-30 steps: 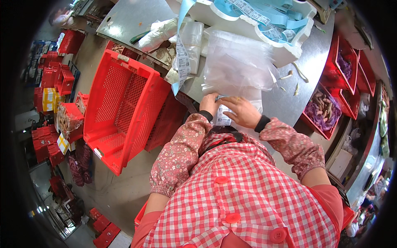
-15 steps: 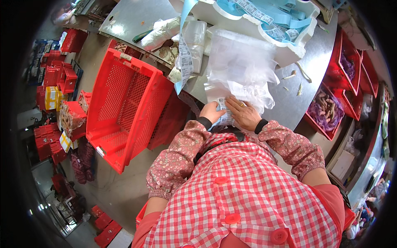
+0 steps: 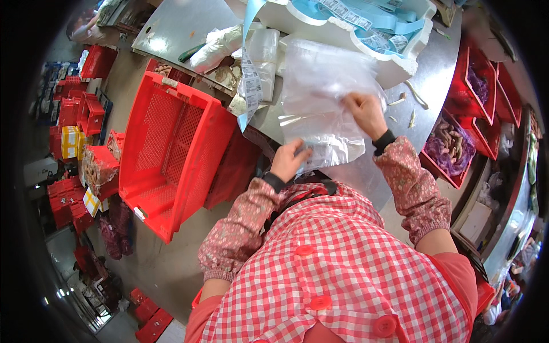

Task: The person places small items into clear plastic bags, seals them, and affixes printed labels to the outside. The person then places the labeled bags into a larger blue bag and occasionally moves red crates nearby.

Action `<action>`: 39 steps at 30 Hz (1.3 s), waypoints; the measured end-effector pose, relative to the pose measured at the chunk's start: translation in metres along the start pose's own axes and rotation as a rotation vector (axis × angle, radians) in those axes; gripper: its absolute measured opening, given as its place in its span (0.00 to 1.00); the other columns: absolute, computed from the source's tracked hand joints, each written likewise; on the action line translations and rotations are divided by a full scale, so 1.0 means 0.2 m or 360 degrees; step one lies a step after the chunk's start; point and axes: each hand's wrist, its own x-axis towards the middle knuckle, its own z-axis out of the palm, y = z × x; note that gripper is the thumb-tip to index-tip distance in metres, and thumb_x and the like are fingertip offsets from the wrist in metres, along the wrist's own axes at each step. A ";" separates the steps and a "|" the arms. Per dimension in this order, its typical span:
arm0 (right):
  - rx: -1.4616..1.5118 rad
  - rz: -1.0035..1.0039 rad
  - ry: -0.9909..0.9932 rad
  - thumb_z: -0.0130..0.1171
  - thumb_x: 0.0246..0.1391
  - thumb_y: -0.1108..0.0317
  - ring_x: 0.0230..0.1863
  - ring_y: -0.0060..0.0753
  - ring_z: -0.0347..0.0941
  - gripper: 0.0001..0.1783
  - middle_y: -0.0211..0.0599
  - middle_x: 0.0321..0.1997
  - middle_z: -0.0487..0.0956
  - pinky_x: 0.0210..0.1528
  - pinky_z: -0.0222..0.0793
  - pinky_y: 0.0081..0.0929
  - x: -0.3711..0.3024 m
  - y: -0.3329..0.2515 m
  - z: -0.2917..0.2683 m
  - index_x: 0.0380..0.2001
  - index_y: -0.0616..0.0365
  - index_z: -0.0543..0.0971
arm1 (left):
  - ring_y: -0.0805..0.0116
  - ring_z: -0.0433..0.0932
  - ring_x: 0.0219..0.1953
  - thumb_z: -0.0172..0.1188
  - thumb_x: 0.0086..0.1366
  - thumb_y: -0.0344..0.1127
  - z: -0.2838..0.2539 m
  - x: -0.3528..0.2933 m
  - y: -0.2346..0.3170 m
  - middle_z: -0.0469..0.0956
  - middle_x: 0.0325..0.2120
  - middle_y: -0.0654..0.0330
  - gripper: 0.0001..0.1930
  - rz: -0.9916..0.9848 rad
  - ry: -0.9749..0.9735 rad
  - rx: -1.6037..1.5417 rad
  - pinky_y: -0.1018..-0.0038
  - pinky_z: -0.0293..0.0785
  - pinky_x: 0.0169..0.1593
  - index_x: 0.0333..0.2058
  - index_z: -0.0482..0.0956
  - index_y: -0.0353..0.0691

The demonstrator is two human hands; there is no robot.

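A stack of clear plastic bags lies on the metal table in front of me, its near end shiny and crinkled. Over the upper right part of the stack, my right hand is closed in a pinch on a plastic bag. My left hand is at the stack's near left corner, thumb and forefinger apart and slightly blurred. A pale blue strip of printed labels hangs down to the left of the bags. More blue label strips lie coiled in a white foam box behind them.
Left of the table stands a tall red perforated crate. Rolled clear bags lie at the table's left side. Scraps of root lie on the metal table. At right, a red crate holds tan roots in purple netting.
My right hand has moved up and right from the label near the bags' edge, closing its fingers. My left hand has shifted slightly down and left. The bags now lie flatter.
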 end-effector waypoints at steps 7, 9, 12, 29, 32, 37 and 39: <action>-0.0370 -0.1105 -0.0250 0.61 0.54 0.65 0.51 0.48 0.74 0.19 0.41 0.51 0.78 0.52 0.69 0.42 -0.33 -0.25 0.21 0.50 0.54 0.78 | 0.40 0.79 0.36 0.64 0.62 0.41 0.14 0.19 -0.25 0.79 0.31 0.40 0.15 -0.0131 0.0263 0.0375 0.57 0.74 0.39 0.37 0.79 0.32; -0.0583 -0.1032 -0.0497 0.60 0.56 0.64 0.63 0.45 0.67 0.28 0.41 0.62 0.72 0.64 0.63 0.43 -0.37 -0.12 0.34 0.60 0.54 0.71 | 0.37 0.78 0.39 0.64 0.62 0.42 0.15 0.19 -0.24 0.79 0.33 0.38 0.16 -0.0205 0.0286 0.0352 0.54 0.74 0.41 0.38 0.80 0.32; -0.0889 -0.1027 -0.0575 0.59 0.58 0.63 0.74 0.40 0.56 0.35 0.40 0.72 0.64 0.73 0.51 0.44 -0.42 0.06 0.42 0.68 0.55 0.64 | 0.37 0.78 0.40 0.63 0.62 0.41 0.11 0.13 -0.18 0.79 0.32 0.38 0.16 -0.0260 0.0354 0.0326 0.54 0.74 0.41 0.36 0.80 0.31; -0.0952 -0.0906 -0.0606 0.61 0.51 0.62 0.76 0.35 0.52 0.39 0.39 0.74 0.60 0.76 0.46 0.43 -0.44 0.13 0.37 0.67 0.58 0.65 | 0.41 0.79 0.38 0.66 0.61 0.37 0.11 -0.11 0.06 0.77 0.34 0.39 0.16 0.0006 -0.0151 0.0208 0.58 0.73 0.40 0.38 0.71 0.32; -0.0993 -0.0688 -0.0477 0.61 0.51 0.61 0.70 0.38 0.61 0.32 0.40 0.70 0.67 0.70 0.56 0.43 -0.41 0.14 0.35 0.61 0.54 0.72 | 0.40 0.78 0.38 0.65 0.60 0.39 0.01 -0.20 0.07 0.78 0.32 0.41 0.17 -0.0003 -0.0161 0.0149 0.55 0.72 0.40 0.39 0.69 0.34; -0.0613 -0.0292 -0.0180 0.61 0.53 0.60 0.40 0.49 0.80 0.12 0.44 0.39 0.83 0.44 0.73 0.43 -0.28 0.06 0.24 0.37 0.55 0.84 | 0.66 0.80 0.40 0.67 0.61 0.36 -0.12 -0.14 0.08 0.81 0.35 0.52 0.16 -0.0207 -0.0584 0.0092 0.70 0.74 0.45 0.43 0.79 0.31; -0.0432 -0.0259 -0.0164 0.60 0.55 0.61 0.34 0.51 0.80 0.12 0.48 0.31 0.83 0.39 0.74 0.43 -0.18 -0.01 0.15 0.35 0.57 0.85 | 0.69 0.78 0.38 0.67 0.61 0.34 -0.13 -0.09 0.11 0.80 0.33 0.56 0.10 -0.0044 -0.0512 -0.0043 0.72 0.73 0.43 0.38 0.83 0.33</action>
